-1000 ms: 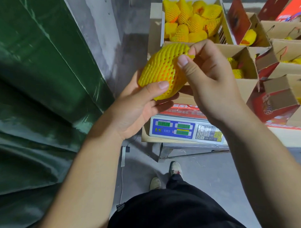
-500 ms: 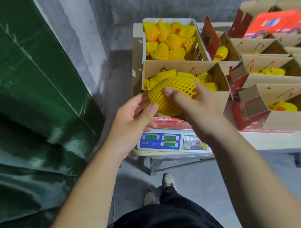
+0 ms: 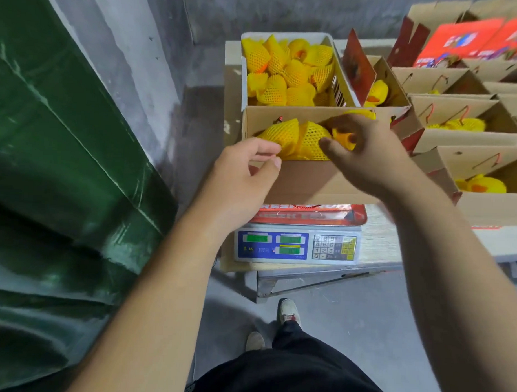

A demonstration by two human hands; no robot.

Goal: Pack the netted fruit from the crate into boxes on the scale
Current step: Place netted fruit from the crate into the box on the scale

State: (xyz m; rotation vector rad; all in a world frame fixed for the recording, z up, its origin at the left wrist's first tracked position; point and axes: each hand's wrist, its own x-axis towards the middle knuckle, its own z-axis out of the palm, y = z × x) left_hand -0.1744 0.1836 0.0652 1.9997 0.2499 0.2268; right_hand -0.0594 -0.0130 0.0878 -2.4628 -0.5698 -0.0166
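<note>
nearest to me is the scale (image 3: pixel 296 244), with the box (image 3: pixel 304 180) standing on it. my left hand (image 3: pixel 240 173) hangs at the box's near left corner, fingers loosely curled, holding nothing. my right hand (image 3: pixel 367 152) is over the box; half a second ago it carried a netted fruit, and now that netted fruit (image 3: pixel 312 139) lies inside, but the hand is blurred and i cannot tell if it has let go. one more is packed, i judge. further back the crate (image 3: pixel 244 75) holds many more.

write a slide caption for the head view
Both hands, left and right, hover over netted fruit in the box on the scale.
</note>
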